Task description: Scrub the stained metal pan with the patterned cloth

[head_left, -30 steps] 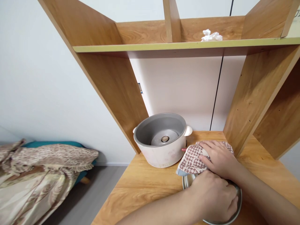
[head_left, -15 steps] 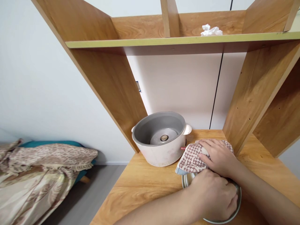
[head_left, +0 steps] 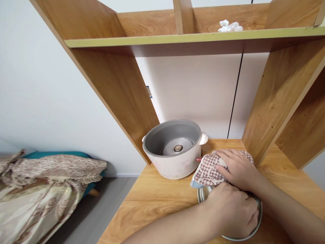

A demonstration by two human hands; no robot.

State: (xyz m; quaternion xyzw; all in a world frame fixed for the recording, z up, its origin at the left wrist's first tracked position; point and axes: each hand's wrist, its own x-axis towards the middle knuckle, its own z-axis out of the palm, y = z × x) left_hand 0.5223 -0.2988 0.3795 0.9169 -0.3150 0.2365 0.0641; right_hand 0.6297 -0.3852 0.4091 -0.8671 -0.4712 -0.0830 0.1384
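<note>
The metal bowl point(head_left: 201, 194) is sitting on the worktop point(head_left: 142, 200), in the near part of the view toward five o'clock. Its ringed rim is showing at its ten o'clock side and again at its four o'clock side; the hands are covering most of the rest. The patterned cloth point(head_left: 207, 170), brown and white with a pale blue edge, is lying at the bowl's eleven to twelve o'clock and is overlapping its far rim.

The left hand point(head_left: 232, 210) is reaching in from seven o'clock and is curling its fingers closed over the bowl's opening; whether they are gripping anything, I cannot tell. The right hand point(head_left: 236, 166) is coming in from four o'clock and is resting palm down on the cloth, its fingers extending and its thumb standing apart. The hands are staying close together; contact between them is not showing clearly.

At ten o'clock from the bowl, the white cooker body point(head_left: 172, 166) is standing open on the worktop, displaying a grey interior, a round metal centre and side handles. Its near right side is sitting just beside the cloth, where a small red tag point(head_left: 198, 159) is showing.

At twelve o'clock, the shelf point(head_left: 177, 40) is carrying crumpled white tissue point(head_left: 230, 26). At nine o'clock, a patterned blanket point(head_left: 58, 169) is draping over teal furniture point(head_left: 61, 155).
</note>
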